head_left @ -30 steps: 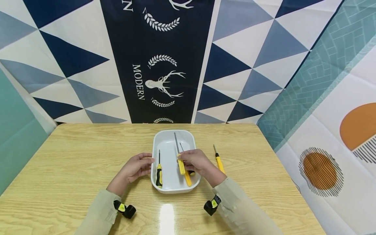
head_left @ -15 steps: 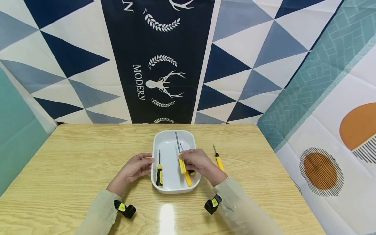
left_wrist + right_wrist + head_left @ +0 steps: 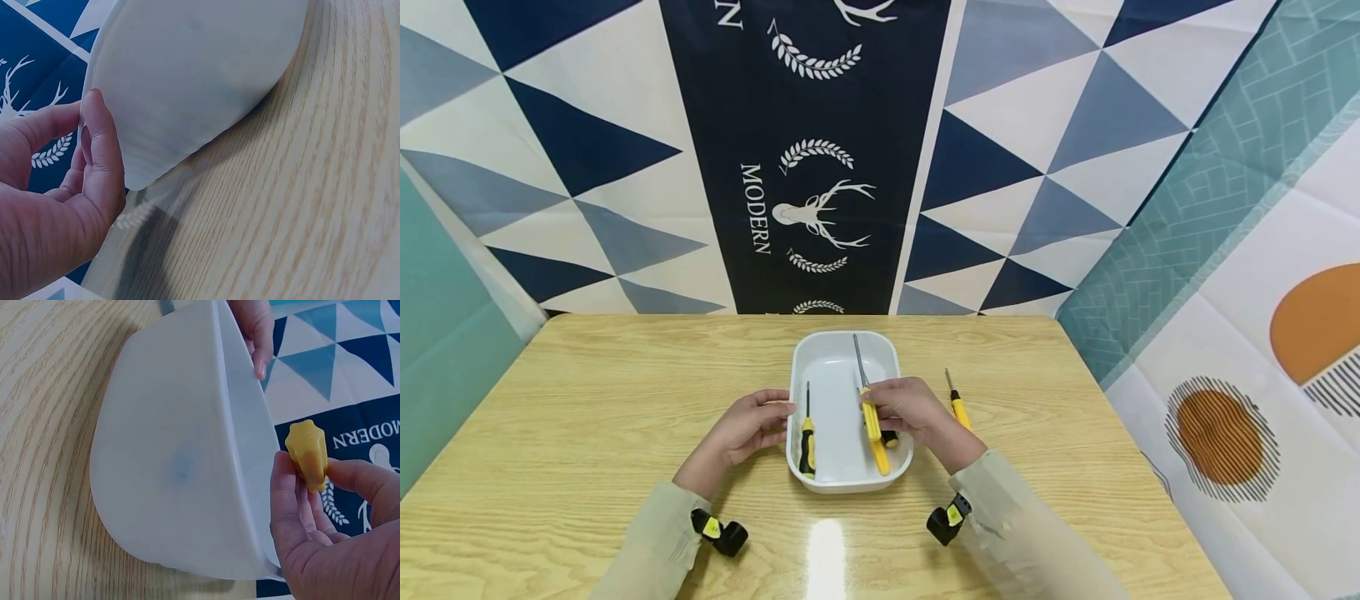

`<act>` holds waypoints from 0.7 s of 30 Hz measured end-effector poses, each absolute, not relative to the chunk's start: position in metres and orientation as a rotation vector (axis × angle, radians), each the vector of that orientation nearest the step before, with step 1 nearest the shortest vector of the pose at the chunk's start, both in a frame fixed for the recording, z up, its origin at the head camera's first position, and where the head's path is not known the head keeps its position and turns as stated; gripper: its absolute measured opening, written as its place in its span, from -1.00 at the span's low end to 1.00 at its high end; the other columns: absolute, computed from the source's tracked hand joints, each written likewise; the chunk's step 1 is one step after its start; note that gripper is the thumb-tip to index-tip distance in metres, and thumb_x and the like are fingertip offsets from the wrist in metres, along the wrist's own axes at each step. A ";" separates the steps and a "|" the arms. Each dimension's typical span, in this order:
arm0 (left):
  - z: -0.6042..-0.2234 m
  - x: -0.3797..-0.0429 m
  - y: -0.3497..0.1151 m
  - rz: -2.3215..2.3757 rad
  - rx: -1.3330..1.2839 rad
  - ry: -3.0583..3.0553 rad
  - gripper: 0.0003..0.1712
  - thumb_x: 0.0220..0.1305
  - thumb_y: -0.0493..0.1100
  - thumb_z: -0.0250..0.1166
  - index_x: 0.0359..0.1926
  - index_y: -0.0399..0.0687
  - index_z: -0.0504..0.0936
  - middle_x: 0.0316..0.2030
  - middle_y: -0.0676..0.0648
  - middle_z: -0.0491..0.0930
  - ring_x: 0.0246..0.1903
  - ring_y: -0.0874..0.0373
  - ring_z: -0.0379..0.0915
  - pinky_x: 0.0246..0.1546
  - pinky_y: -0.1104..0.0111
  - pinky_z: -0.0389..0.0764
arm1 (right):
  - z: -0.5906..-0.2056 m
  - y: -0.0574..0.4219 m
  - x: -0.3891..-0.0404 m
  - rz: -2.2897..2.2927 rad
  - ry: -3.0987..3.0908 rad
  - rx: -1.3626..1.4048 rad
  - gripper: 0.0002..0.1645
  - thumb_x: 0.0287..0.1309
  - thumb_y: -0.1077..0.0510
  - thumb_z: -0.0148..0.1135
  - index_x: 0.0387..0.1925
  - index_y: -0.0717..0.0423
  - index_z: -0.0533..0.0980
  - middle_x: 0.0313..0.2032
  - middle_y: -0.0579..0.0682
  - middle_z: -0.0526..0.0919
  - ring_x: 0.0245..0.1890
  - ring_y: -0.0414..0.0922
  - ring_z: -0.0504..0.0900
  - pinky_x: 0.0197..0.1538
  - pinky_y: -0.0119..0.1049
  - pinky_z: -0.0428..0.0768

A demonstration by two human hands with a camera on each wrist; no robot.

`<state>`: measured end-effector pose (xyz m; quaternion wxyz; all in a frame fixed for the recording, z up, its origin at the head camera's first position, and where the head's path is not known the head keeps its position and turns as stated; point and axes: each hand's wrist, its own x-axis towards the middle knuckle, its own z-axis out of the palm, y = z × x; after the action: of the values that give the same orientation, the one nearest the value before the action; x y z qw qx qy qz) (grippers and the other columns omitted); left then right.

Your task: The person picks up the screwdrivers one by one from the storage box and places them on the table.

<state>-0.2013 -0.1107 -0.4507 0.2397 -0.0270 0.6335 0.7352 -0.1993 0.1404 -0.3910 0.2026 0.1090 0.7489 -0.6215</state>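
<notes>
My left hand (image 3: 754,427) pinches the left rim of a white plastic tub (image 3: 835,425); the left wrist view shows its thumb and fingers at the edge. Over the tub's right side, my right hand (image 3: 913,410) holds a screwdriver (image 3: 872,419) by its yellow handle, shaft pointing away. In the right wrist view, the butt of that yellow handle (image 3: 307,450) shows between thumb and fingers. Inside the tub, a black-and-yellow screwdriver (image 3: 807,448) lies along the left wall. Another yellow handle (image 3: 881,458) and a dark handle end (image 3: 890,439) lie on the right, partly hidden by my right hand.
A yellow-and-black screwdriver (image 3: 959,410) lies on the wooden table (image 3: 647,383) right of the tub, partly behind my right wrist. Patterned cloth (image 3: 820,167) hangs behind the table's far edge. Each wrist wears a small black camera.
My right hand has shifted slightly to the right with the screwdriver, whose handle now hangs over the other yellow handle. My left hand and the tub have stayed put.
</notes>
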 end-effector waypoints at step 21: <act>-0.449 -0.201 -0.111 2.002 -0.083 1.748 -0.37 0.26 -0.19 0.21 0.26 -0.34 0.20 -0.27 -0.01 0.56 -0.35 0.25 0.51 -0.29 0.46 0.64 | -0.386 0.153 -0.200 -1.718 2.144 0.322 -0.67 0.11 0.20 0.23 -0.08 0.27 0.55 -0.42 -0.01 0.65 -0.49 -0.23 0.60 -0.41 -0.44 0.63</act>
<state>-0.2013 -0.1106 -0.4491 0.2389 -0.0302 0.6383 0.7312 -0.2003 0.1525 -0.3860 0.1865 0.1143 0.7615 -0.6101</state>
